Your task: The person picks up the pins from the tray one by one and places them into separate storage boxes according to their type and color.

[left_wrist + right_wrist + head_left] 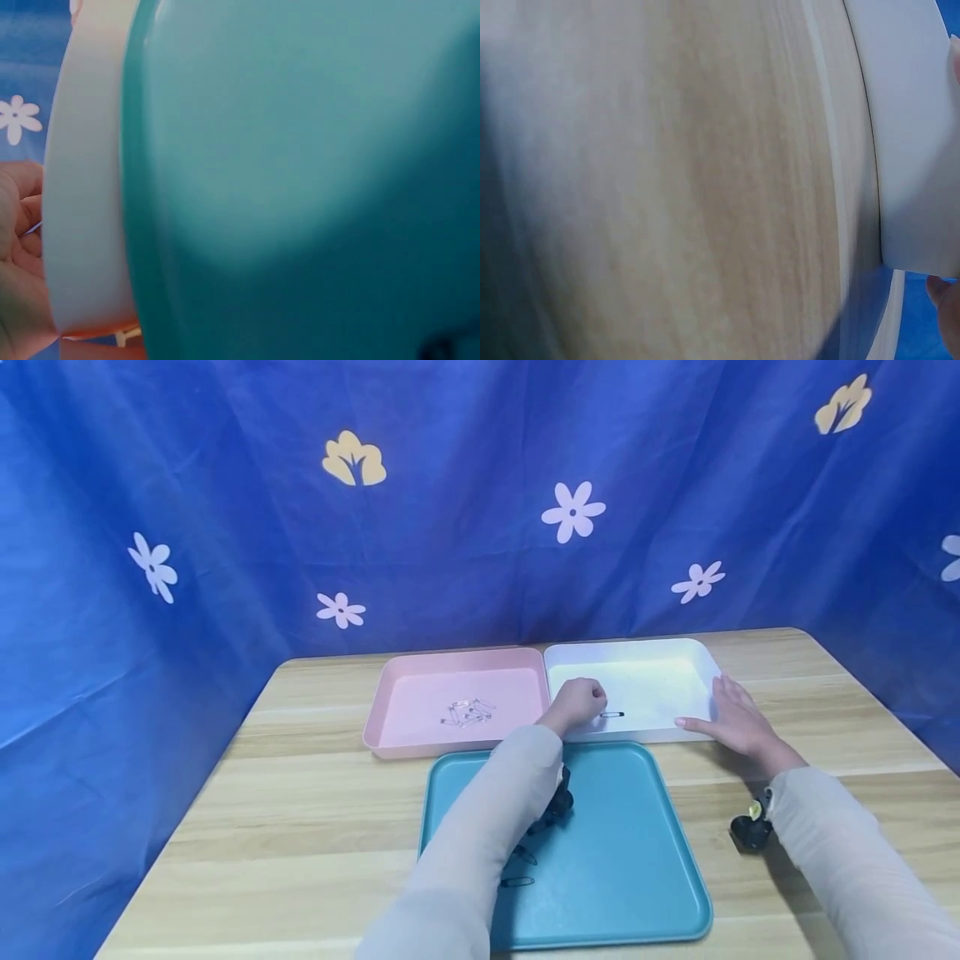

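Note:
My left hand (577, 702), fingers curled, is over the front left of the white tray (645, 652). A dark safety pin (612, 714) sticks out to the right by its fingertips, apparently pinched; the contact point is hidden. In the left wrist view the curled fingers (28, 217) show beyond the tray's pale wall. My right hand (738, 714) rests at the tray's right front corner, fingers spread along the side and thumb on the front rim. Only a bit of thumb (949, 311) and a fingertip appear in the right wrist view.
Left of the white tray stands a pink tray (390, 693) with several silver safety pins (468, 713). In front lies a teal tray (607, 860) holding dark safety pins (517, 882), partly hidden by the left forearm. A blue curtain (450, 527) hangs behind the wooden table (300, 827).

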Tool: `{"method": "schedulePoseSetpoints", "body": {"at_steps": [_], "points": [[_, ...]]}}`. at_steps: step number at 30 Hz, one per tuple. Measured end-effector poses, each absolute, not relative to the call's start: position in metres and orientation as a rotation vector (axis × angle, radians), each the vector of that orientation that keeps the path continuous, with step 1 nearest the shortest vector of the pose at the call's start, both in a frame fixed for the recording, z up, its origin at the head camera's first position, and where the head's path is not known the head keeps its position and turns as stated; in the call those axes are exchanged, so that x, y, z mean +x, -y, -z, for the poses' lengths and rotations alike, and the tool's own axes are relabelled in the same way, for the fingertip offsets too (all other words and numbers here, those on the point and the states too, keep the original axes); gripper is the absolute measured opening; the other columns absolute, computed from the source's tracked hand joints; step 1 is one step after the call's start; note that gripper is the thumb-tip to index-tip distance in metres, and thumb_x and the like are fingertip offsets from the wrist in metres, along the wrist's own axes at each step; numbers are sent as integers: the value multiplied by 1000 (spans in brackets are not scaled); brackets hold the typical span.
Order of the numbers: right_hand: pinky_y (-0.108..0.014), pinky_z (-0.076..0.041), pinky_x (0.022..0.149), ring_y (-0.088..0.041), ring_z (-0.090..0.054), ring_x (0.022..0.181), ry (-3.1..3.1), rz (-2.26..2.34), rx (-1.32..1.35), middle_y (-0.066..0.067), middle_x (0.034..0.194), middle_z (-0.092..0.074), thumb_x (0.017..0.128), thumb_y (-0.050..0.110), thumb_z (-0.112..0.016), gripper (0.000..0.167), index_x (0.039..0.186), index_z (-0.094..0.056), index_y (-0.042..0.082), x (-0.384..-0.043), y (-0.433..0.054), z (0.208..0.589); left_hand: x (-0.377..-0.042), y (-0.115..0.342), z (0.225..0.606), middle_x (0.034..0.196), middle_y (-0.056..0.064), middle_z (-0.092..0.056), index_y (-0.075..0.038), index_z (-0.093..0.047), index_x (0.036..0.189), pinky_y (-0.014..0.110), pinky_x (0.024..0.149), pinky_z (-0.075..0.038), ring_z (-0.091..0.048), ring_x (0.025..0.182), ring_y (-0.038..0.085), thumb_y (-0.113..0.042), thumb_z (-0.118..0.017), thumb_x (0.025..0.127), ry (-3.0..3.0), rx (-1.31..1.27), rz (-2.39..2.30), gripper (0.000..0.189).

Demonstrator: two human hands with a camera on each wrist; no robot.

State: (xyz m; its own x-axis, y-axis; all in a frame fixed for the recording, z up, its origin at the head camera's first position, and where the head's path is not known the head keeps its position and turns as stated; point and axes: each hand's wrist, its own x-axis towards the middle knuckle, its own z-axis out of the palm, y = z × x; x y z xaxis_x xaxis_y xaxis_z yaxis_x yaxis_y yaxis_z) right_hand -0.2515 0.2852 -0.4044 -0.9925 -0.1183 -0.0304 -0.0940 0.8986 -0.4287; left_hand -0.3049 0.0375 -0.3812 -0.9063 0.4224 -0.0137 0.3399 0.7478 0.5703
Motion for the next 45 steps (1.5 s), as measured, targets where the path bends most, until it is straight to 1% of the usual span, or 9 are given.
{"method": "schedulePoseSetpoints", "body": {"at_steps": [6,9,17,22,27,33,35,40,45], "points": [[-53,3,98,-41,9,124,-3009,668,-167,-31,135,10,74,62,-47,109,129,8,-14,-253,-285,404,-295,-26,373,83,0,-61,-7,-64,87,19,71,-42,-52,77,11,-15,-50,85,-2786,696,-952,16],[-53,3,98,-41,9,124,-3011,667,-166,-32,135,10,74,62,-47,109,129,7,-14,-253,-284,403,-289,-17,369,87,1,-62,-7,-64,89,20,74,-42,-54,81,11,-16,-50,85,-2768,704,-1003,17],[-52,2,98,-42,8,124,-3020,655,-168,-32,135,9,75,62,-47,108,129,7,-15,-253,-282,401,-275,9,354,92,1,-59,-3,-61,99,23,74,-44,-51,82,11,-17,-50,87,-2656,645,-1124,21],[-52,2,98,-42,6,124,-3045,628,-176,-34,134,6,76,61,-46,107,129,6,-16,-253,-283,401,-266,22,342,92,-1,-60,-7,-62,97,24,78,-42,-51,84,10,-21,-50,87,-2682,684,-1035,20],[-51,2,99,-42,6,124,-3053,624,-173,-34,134,6,75,61,-47,107,129,5,-16,-252,-284,404,-257,35,338,90,-1,-60,-8,-62,95,23,79,-42,-53,83,10,-21,-51,87,-2694,719,-984,19],[-53,1,98,-43,5,124,-3065,640,-174,-35,134,4,75,61,-47,108,129,4,-17,-252,-285,407,-246,55,340,88,7,-63,-4,-61,94,23,69,-45,-55,77,14,-17,-51,86,-2585,762,-1075,18],[-53,1,98,-44,4,123,-3065,649,-177,-35,134,4,75,61,-47,108,128,4,-17,-251,-285,407,-242,61,341,89,8,-63,-2,-61,95,23,68,-45,-55,78,14,-15,-52,86,-2555,773,-1093,18],[-52,1,98,-43,4,124,-3070,655,-187,-35,134,4,75,60,-48,107,128,3,-17,-250,-286,407,-233,78,344,91,3,-62,-4,-61,94,23,74,-44,-55,85,12,-17,-55,84,-2605,792,-1066,18],[-53,0,98,-43,4,124,-3077,658,-195,-35,134,3,75,61,-48,108,129,3,-17,-250,-285,407,-226,93,348,89,1,-61,-4,-61,95,24,75,-45,-55,85,13,-15,-55,83,-2619,803,-1053,17]]}}
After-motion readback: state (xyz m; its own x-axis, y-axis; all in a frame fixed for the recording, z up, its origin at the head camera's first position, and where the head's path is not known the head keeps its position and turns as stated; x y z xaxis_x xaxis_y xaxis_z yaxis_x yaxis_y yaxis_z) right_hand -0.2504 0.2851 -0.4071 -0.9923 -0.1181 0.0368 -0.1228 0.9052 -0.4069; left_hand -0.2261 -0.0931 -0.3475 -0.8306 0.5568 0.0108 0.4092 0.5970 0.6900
